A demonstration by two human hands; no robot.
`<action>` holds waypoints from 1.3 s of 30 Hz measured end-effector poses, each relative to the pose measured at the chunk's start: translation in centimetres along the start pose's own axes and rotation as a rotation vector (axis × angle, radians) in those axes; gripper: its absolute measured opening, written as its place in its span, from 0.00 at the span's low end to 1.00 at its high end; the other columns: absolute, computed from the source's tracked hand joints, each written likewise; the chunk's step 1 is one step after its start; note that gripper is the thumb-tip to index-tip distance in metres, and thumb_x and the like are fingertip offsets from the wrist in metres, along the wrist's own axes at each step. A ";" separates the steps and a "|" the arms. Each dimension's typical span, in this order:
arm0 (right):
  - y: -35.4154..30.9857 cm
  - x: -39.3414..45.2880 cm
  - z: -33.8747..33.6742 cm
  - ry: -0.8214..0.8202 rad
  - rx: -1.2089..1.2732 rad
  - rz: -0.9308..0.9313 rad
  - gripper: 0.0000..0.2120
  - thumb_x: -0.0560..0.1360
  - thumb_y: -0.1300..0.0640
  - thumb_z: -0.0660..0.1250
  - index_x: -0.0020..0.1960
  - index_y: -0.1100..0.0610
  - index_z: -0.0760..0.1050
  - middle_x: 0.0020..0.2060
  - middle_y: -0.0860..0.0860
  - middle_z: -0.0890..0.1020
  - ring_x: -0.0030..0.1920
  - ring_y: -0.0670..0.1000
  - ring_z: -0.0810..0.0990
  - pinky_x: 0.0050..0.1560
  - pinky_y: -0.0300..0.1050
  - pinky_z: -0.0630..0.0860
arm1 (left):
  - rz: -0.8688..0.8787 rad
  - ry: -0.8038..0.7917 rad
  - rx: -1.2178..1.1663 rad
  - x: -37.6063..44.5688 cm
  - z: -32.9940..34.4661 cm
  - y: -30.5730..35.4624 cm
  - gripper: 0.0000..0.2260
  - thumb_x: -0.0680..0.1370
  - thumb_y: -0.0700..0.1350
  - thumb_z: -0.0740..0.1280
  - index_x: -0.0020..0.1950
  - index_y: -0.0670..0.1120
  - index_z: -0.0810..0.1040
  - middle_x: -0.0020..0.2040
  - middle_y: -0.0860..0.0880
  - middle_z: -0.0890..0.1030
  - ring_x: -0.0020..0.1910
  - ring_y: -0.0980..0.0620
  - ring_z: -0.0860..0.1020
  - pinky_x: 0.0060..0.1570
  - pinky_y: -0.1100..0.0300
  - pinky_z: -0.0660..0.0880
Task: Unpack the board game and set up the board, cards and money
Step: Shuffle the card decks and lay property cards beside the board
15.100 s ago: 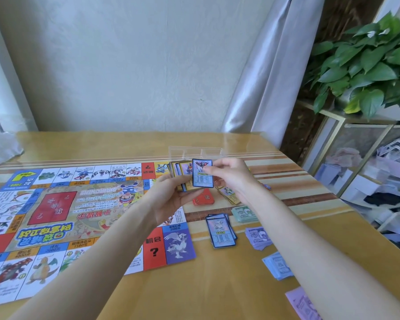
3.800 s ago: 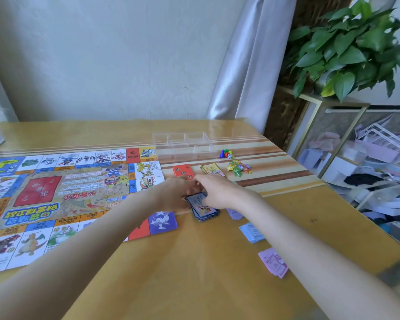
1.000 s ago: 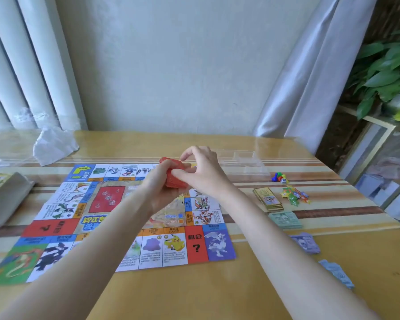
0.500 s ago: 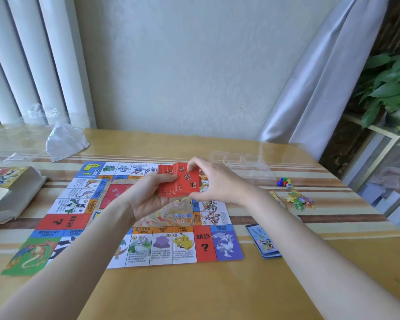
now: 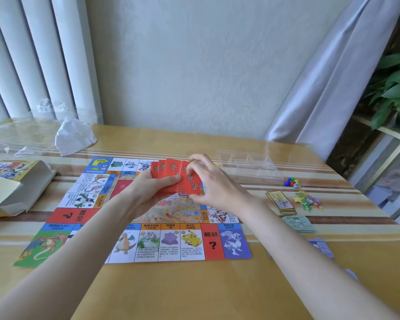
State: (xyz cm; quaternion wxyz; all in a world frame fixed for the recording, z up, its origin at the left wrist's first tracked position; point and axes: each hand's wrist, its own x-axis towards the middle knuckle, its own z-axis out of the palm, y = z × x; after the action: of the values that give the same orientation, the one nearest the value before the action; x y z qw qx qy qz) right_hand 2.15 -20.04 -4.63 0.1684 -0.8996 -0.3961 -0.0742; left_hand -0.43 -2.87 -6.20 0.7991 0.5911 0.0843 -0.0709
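From the head camera, the only view, the left hand [image 5: 148,192] held a fan of red cards [image 5: 174,177] above the middle of the board [image 5: 148,241], its thumb pressed across the card faces and its other fingers curled behind them. The right hand [image 5: 214,183] pinched the card at the right end of the fan, fingers [image 5: 195,167] curled over its top edge. The board lay flat on the bench [image 5: 194,289]. To its right sat a yellow-edged card stack [image 5: 281,203], a green stack of money [image 5: 298,224], a purple stack [image 5: 321,247] partly hidden by the forearm, small coloured tokens [image 5: 291,182], and a clear plastic tray [image 5: 247,167] further back. The opened box [image 5: 14,188] stood at the left edge. The red cards looked thin, light and slick, likely to slide over one another and spill if the thumb eased. They would probably bend but not break. Squaring them by the long edges, then gripping the pack across its short sides, seemed the safest hold before laying it down. The money looked limper still, best lifted as a whole stack.
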 end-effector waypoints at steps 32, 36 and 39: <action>-2.8 3.2 -2.8 -0.039 0.591 0.032 0.38 0.65 0.61 0.77 0.69 0.52 0.62 0.66 0.53 0.71 0.61 0.50 0.75 0.58 0.42 0.76 | 0.027 -0.479 -0.304 -0.1 -0.9 2.2 0.28 0.60 0.53 0.79 0.56 0.43 0.80 0.54 0.41 0.81 0.45 0.45 0.83 0.33 0.59 0.80; -3.0 4.0 -3.1 0.014 0.677 0.042 0.32 0.64 0.62 0.78 0.60 0.49 0.65 0.58 0.53 0.75 0.53 0.53 0.80 0.49 0.39 0.76 | 0.026 -0.386 -0.329 -0.2 -0.8 3.1 0.20 0.73 0.52 0.64 0.60 0.43 0.74 0.54 0.40 0.81 0.45 0.47 0.83 0.37 0.60 0.81; -3.0 4.6 -3.1 0.146 0.688 0.044 0.22 0.65 0.62 0.77 0.47 0.48 0.67 0.51 0.55 0.79 0.50 0.53 0.81 0.47 0.39 0.76 | 0.067 -0.407 -0.385 -0.4 -0.5 3.9 0.16 0.75 0.51 0.59 0.54 0.43 0.77 0.50 0.41 0.82 0.47 0.48 0.83 0.42 0.59 0.80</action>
State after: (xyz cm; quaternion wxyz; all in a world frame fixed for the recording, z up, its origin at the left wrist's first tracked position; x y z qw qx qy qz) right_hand 3.05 -16.05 0.25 0.4910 -0.7908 -0.3654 0.0029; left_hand 0.01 -1.29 -2.60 0.8990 0.4045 -0.0856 -0.1444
